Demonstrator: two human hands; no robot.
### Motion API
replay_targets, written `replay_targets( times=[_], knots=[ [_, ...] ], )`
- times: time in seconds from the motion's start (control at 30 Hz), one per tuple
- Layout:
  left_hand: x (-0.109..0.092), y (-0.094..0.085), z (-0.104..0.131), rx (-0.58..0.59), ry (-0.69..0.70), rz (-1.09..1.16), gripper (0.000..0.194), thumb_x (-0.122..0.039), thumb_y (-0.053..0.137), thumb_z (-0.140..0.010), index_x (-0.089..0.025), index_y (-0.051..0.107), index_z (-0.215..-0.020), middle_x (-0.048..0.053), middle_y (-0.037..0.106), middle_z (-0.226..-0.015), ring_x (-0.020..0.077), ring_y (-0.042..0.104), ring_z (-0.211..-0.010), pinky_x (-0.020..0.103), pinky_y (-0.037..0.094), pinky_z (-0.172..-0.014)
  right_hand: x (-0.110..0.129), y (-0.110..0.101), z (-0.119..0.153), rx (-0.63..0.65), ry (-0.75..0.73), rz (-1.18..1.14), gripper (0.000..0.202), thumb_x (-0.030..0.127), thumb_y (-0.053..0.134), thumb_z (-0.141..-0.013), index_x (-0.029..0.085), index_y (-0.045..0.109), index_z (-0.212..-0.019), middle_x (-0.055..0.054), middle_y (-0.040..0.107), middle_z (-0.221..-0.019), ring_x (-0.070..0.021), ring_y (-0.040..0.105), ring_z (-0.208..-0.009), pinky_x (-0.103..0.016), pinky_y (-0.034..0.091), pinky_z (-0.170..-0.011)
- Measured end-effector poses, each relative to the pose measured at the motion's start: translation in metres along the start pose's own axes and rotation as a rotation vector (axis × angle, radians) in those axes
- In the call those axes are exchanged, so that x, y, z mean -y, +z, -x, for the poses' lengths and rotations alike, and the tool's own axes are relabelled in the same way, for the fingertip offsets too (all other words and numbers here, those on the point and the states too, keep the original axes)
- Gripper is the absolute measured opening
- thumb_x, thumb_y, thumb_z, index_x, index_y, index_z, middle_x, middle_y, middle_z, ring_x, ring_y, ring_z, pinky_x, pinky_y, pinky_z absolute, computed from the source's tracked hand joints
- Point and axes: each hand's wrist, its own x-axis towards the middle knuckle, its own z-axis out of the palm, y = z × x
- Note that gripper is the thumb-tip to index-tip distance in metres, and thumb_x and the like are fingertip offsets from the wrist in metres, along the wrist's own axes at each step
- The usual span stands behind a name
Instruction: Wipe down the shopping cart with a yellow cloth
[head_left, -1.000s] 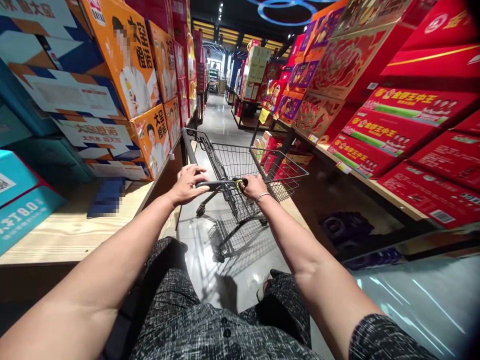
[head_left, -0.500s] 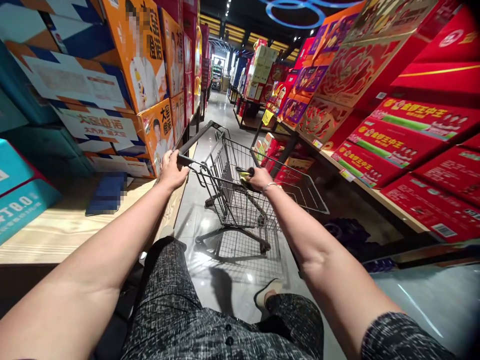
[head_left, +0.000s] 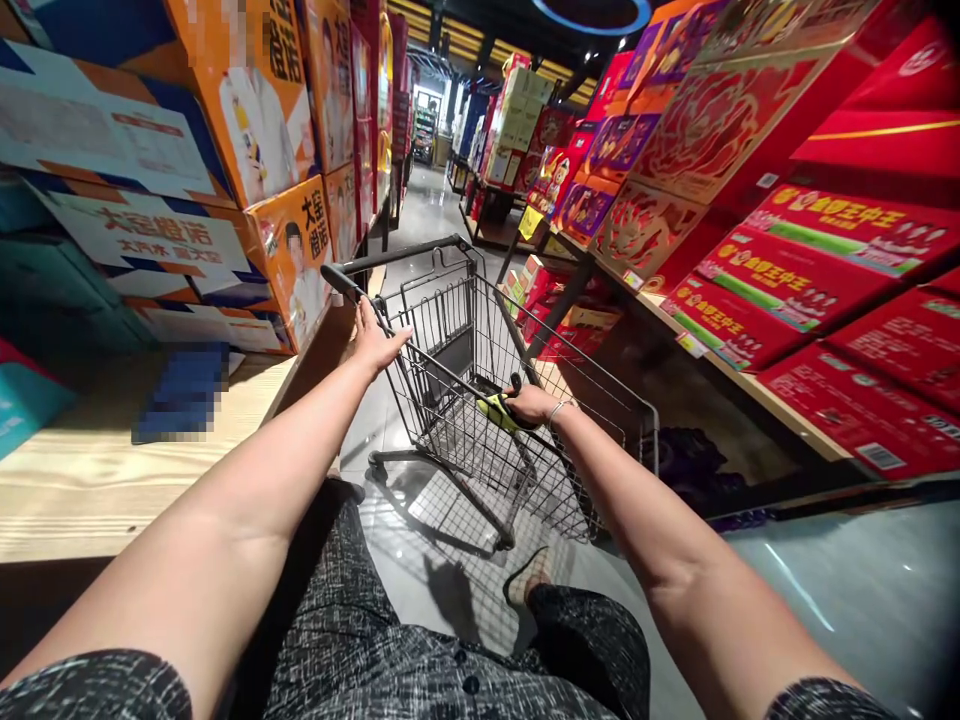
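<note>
Left grip: the left hand (head_left: 376,340) lies on the side rim of the shopping cart (head_left: 480,400), just below the handle bar (head_left: 401,255); the fingers are stretched out and the palm presses on the wire, so it reads as loosened rather than clenched.
Right grip: the right hand (head_left: 531,404) is closed on a small yellow-green object (head_left: 496,412) and rests against the cart's wire wall, with a thin bracelet at the wrist; what the object is cannot be told.
Cart: it stands askew on the glossy floor (head_left: 825,600), between the two grips and slightly beyond them, turned so that its handle bar lies on the far side of the left grip; the basket looks empty, though its bottom is partly hidden by the mesh.
Beside the left grip: a wooden shelf (head_left: 90,470) carrying orange boxes (head_left: 296,250), with a blurred blue patch lying on the boards.
Beyond the right grip: sloped racks of red gift boxes (head_left: 810,290), with more red boxes low on the floor past the cart.
Ahead of both grips: the aisle runs on between further stacked displays.
Progress: judged from this view, the cart is held by its rim and side rather than by the bar, and nothing has been loaded in it; the goods on both sides sit untouched.
</note>
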Motion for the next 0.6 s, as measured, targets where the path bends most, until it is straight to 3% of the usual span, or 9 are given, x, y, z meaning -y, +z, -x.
replay_targets(
  times=[0.17, 0.27, 0.37, 0.47, 0.6],
  knots=[
    [0.002, 0.012, -0.018, -0.046, -0.011, -0.013, 0.129, -0.031, 0.083, -0.064, -0.007, -0.001, -0.159, 0.021, 0.002, -0.166, 0.0291, -0.002, -0.155, 0.039, 0.003, -0.127, 0.006, 0.008, -0.013, 0.126, -0.143, -0.110, 0.014, 0.020, 0.056, -0.085, 0.018, 0.071, -0.085, 0.002, 0.067, -0.074, -0.0100, 0.056, -0.065, -0.020, 0.043, -0.064],
    [0.007, 0.026, -0.025, -0.093, 0.022, 0.024, 0.130, -0.018, 0.081, -0.062, -0.004, -0.006, -0.158, 0.023, -0.006, -0.166, 0.0307, -0.010, -0.154, 0.040, -0.005, -0.125, 0.015, 0.013, -0.040, 0.019, -0.132, -0.179, 0.014, 0.030, 0.065, -0.084, 0.017, 0.069, -0.088, 0.000, 0.067, -0.078, -0.0105, 0.057, -0.068, -0.022, 0.044, -0.067],
    [0.014, 0.039, -0.029, -0.126, 0.075, 0.047, 0.123, -0.004, 0.070, -0.062, 0.003, -0.009, -0.155, 0.025, -0.013, -0.164, 0.0295, -0.013, -0.153, 0.036, -0.007, -0.125, 0.034, 0.010, -0.080, -0.097, -0.147, -0.265, 0.036, 0.044, 0.073, -0.079, 0.015, 0.068, -0.101, -0.004, 0.068, -0.089, -0.0133, 0.061, -0.076, -0.026, 0.049, -0.074],
    [0.025, 0.045, -0.034, -0.119, 0.088, 0.083, 0.122, 0.000, 0.063, -0.059, -0.004, -0.009, -0.157, 0.017, -0.015, -0.166, 0.0253, -0.016, -0.153, 0.033, -0.009, -0.125, 0.065, -0.004, -0.127, -0.325, -0.342, -0.229, 0.050, 0.039, 0.078, -0.075, 0.015, 0.063, -0.117, -0.007, 0.067, -0.105, -0.0188, 0.061, -0.095, -0.035, 0.049, -0.090],
    [0.038, 0.046, -0.037, -0.076, 0.123, 0.132, 0.123, -0.002, 0.063, -0.059, -0.014, -0.008, -0.159, 0.009, -0.016, -0.167, 0.0216, -0.017, -0.153, 0.032, -0.009, -0.124, 0.110, -0.014, -0.177, -0.780, -0.585, -0.054, 0.038, 0.026, 0.060, -0.089, 0.025, 0.059, -0.128, -0.006, 0.056, -0.128, -0.0268, 0.044, -0.127, -0.053, 0.033, -0.111]
  ],
)
